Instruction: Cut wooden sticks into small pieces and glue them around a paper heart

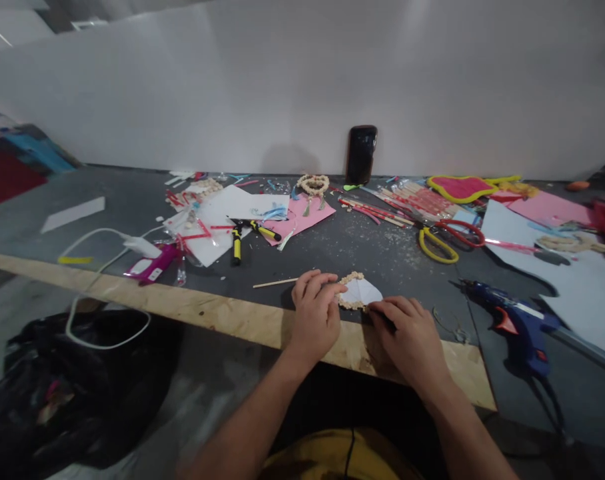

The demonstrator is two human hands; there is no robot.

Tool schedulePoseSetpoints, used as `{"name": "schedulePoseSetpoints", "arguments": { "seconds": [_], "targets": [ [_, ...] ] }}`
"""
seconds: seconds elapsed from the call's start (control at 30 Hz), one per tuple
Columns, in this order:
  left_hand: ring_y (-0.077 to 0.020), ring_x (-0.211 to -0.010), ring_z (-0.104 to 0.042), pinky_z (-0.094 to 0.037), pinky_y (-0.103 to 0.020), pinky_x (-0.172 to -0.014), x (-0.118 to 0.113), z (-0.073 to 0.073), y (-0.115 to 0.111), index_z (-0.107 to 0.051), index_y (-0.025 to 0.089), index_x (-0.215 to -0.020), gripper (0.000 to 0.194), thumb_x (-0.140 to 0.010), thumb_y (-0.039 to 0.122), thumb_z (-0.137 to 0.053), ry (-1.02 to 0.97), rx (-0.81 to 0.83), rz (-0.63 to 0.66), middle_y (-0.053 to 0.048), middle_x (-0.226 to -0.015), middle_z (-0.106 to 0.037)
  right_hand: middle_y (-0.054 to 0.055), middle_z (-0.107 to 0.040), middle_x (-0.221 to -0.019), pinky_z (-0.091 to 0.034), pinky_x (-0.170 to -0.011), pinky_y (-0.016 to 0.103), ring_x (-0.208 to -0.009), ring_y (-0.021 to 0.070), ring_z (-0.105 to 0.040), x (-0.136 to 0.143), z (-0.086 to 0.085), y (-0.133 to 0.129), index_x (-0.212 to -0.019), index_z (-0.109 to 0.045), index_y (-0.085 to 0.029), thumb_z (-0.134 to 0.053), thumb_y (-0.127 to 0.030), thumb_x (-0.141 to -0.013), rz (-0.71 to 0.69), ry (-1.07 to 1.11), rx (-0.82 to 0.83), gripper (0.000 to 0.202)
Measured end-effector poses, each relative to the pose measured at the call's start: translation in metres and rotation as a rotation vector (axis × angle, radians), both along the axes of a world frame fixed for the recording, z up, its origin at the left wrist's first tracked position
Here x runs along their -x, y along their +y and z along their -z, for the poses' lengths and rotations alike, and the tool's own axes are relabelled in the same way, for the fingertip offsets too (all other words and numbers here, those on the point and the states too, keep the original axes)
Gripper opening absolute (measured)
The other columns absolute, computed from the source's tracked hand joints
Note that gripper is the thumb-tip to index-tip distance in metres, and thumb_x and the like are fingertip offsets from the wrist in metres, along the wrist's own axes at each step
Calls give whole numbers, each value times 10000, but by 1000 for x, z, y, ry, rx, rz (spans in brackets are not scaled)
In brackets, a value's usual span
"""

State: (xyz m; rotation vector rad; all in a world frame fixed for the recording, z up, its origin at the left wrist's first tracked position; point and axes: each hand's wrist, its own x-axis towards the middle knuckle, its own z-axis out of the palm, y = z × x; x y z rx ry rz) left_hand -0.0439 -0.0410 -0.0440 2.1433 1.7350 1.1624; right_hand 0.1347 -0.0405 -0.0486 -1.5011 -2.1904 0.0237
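A small white paper cutout (361,291) lies near the table's front edge, with beige bead-like bits (351,305) along its upper, left and lower rim. My left hand (316,307) is closed over its left end, thumb and fingers curled at the rim. At the lower right edge of the cutout, my right hand (407,330) has its fingertips pinched together; whatever is between them is hidden. A thin wooden stick (275,283) reaches leftward from under my left hand.
Right of my hands lies a blue glue gun (520,327); beyond it are scissors (438,245) and paper sheets. Pliers (237,243), a purple device (152,265) with a white cable, and a beaded string (312,185) lie further back. A phone (361,155) leans on the wall.
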Motion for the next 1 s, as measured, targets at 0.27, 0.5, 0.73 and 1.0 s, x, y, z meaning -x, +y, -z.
{"name": "schedulePoseSetpoints", "arguments": {
  "seconds": [0.27,0.5,0.73,1.0],
  "targets": [
    [-274,-1204,-340,-265,-490,-1005,-4,0,1,-654,250,-932,176,-791,199,-562,95,61,54,-36,-1170,-569,59,-666,-882,-387,-713,329,-823,203,-543,0,0,1,-895,-680,-217,-509,-247,-859,-15,9,-23,177],
    [-276,-1218,-327,-268,-481,-993,-4,-3,0,-645,253,-972,200,-786,227,-576,105,88,76,-38,-1195,-558,68,-664,-874,-423,-764,360,-805,206,-550,-17,-8,3,-899,-667,-202,-492,-272,-868,-28,24,-31,191],
    [-259,-1194,-370,-257,-455,-961,9,-26,29,-591,284,-1117,360,-799,148,-488,195,128,192,-26,-1206,-576,59,-656,-845,-433,-775,368,-807,211,-569,-36,-33,29,-864,-665,-219,-494,-287,-859,-96,-40,-51,184],
    [-250,-1098,-457,-223,-459,-903,5,-30,88,-668,289,-895,221,-797,164,-515,299,167,338,14,-1016,-691,33,-654,-840,-450,-746,325,-821,187,-591,-15,-25,71,-846,-666,-232,-517,-256,-841,-172,39,91,152]
  ]
}}
